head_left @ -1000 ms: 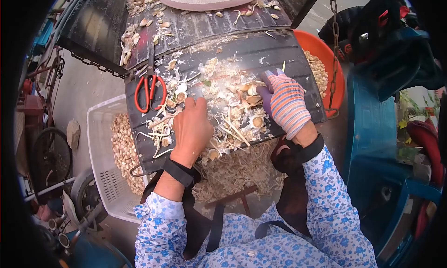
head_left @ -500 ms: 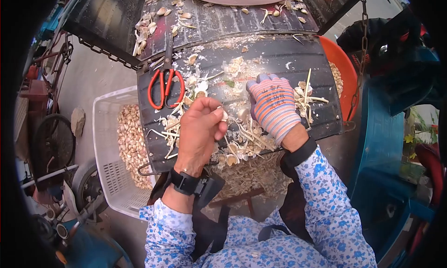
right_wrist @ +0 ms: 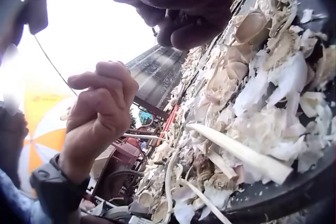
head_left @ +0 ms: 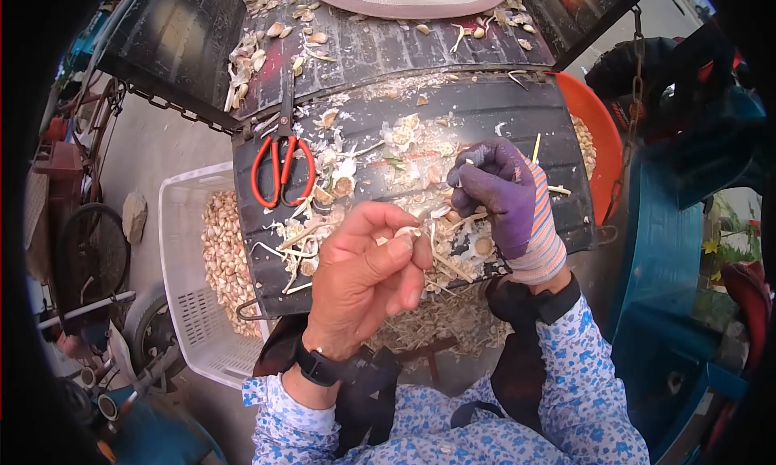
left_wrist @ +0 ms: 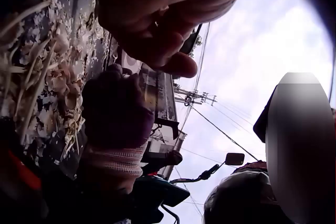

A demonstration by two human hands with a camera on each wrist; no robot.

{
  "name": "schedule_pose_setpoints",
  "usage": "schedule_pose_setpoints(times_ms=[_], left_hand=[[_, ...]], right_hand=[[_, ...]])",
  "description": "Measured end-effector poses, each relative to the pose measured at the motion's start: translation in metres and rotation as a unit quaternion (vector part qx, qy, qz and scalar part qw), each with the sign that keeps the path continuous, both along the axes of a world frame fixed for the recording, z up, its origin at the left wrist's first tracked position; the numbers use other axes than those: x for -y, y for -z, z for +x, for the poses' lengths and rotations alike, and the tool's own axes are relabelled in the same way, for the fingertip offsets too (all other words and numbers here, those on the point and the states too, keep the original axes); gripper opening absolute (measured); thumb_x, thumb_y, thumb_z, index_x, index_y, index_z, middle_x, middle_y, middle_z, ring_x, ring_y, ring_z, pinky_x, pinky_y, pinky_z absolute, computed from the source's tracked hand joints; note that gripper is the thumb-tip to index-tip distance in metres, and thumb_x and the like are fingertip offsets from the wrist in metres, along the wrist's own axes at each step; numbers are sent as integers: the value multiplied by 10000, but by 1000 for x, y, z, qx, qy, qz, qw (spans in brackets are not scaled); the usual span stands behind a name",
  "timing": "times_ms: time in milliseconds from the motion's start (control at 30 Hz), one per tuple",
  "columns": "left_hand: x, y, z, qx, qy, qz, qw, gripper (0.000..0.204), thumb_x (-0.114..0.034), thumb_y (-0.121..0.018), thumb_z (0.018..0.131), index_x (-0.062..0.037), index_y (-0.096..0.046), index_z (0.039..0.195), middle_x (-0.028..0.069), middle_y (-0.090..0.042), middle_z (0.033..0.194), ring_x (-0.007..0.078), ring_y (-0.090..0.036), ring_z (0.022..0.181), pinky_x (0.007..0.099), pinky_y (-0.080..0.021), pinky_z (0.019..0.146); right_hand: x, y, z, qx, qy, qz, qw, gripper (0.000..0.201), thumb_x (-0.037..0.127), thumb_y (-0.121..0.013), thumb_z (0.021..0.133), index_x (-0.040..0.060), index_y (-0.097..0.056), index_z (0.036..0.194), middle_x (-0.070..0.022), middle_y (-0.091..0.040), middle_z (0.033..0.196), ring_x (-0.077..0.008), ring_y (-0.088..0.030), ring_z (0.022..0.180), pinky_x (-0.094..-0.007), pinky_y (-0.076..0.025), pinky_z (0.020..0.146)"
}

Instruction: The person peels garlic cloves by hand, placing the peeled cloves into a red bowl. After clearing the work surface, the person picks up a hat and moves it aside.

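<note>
My bare left hand (head_left: 368, 279) is raised palm-up over the near edge of the black ridged metal panel (head_left: 517, 101). Between its thumb and fingertips it pinches a pale garlic clove (head_left: 409, 232). My right hand (head_left: 509, 198) wears a purple-palmed glove with a striped back. Its fingers are curled, and a small pale piece (head_left: 468, 164) shows at the thumb and fingertips. Below and between the hands lie garlic skins, dry stalks and root ends (right_wrist: 247, 150). Red-handled scissors (head_left: 283, 170) rest on the panel beyond my left hand.
A white plastic crate (head_left: 182, 255) of garlic cloves (head_left: 229, 255) stands at the left. An orange basin (head_left: 605, 142) with more cloves is at the right, near a hanging chain (head_left: 637, 85). A pink-and-white hat (head_left: 412, 0) lies at the back among loose cloves.
My left hand has come up from the pile with a clove and turned palm-up. The right hand has rolled from back-up to show its purple palm, fingers curled, and lifted off the skins.
</note>
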State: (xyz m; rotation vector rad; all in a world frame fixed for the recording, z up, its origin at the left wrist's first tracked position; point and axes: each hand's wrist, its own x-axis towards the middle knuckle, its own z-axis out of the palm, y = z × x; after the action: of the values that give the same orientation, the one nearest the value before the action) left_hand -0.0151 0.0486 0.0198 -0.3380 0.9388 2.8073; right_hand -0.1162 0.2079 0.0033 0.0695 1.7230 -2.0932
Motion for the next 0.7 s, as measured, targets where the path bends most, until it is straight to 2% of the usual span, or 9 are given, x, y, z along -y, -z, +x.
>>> schedule_pose_setpoints(times_ms=[100, 133, 200, 267, 400, 600, 700], left_hand=[[-11, -42, 20, -109, 76, 50, 990, 167, -20, -585, 859, 71, -548, 994, 195, -618, 795, 183, -567, 487, 264, -412, 422], [-16, -53, 23, -195, 87, 40, 976, 123, 0, -598, 845, 85, -546, 916, 219, -596, 734, 229, -565, 473, 300, -444, 413], [-32, -55, 22, -366, 106, 100, 919, 129, 14, -551, 868, 140, -567, 892, 283, -588, 765, 315, -597, 538, 347, -501, 465], [-42, -52, 23, -444, 117, 172, 871, 213, 1, -487, 911, 184, -590, 948, 323, -605, 856, 353, -628, 615, 358, -524, 527], [-45, -58, 35, -420, 115, 184, 881, 245, -26, -475, 927, 186, -598, 935, 314, -609, 842, 343, -622, 601, 355, -517, 516], [-37, -66, 26, -412, 137, 165, 885, 222, -12, -485, 918, 178, -600, 910, 314, -602, 835, 336, -617, 598, 353, -508, 502], [-27, -46, 23, -386, 109, 163, 901, 135, 22, -555, 862, 138, -557, 793, 278, -572, 702, 326, -596, 527, 347, -476, 426]], right_hand=[[-14, -3, -9, -20, 31, 47, 998, 141, 116, -626, 826, 6, -571, 895, -12, -571, 674, -56, -509, 565, -194, -397, 511], [-18, -3, -11, -25, 37, 54, 998, 132, 111, -615, 828, 5, -568, 891, -4, -559, 657, -51, -498, 558, -193, -392, 511], [-22, 1, -12, -22, 36, 50, 998, 135, 113, -617, 829, 4, -567, 890, -2, -555, 656, -50, -492, 553, -195, -390, 510], [-20, -2, -10, -21, 37, 54, 998, 135, 115, -619, 830, 0, -573, 883, -4, -560, 658, -51, -497, 553, -194, -395, 514], [-21, -1, -7, -21, 26, 54, 998, 134, 116, -617, 830, -8, -587, 871, -13, -573, 655, -54, -518, 567, -197, -416, 526], [-23, 0, -8, -19, 36, 45, 998, 135, 114, -616, 827, -6, -592, 883, -13, -575, 656, -56, -518, 562, -197, -417, 525], [-24, -5, -8, -30, 38, 68, 996, 131, 114, -622, 827, -7, -595, 870, -9, -574, 663, -52, -513, 570, -196, -416, 527]])
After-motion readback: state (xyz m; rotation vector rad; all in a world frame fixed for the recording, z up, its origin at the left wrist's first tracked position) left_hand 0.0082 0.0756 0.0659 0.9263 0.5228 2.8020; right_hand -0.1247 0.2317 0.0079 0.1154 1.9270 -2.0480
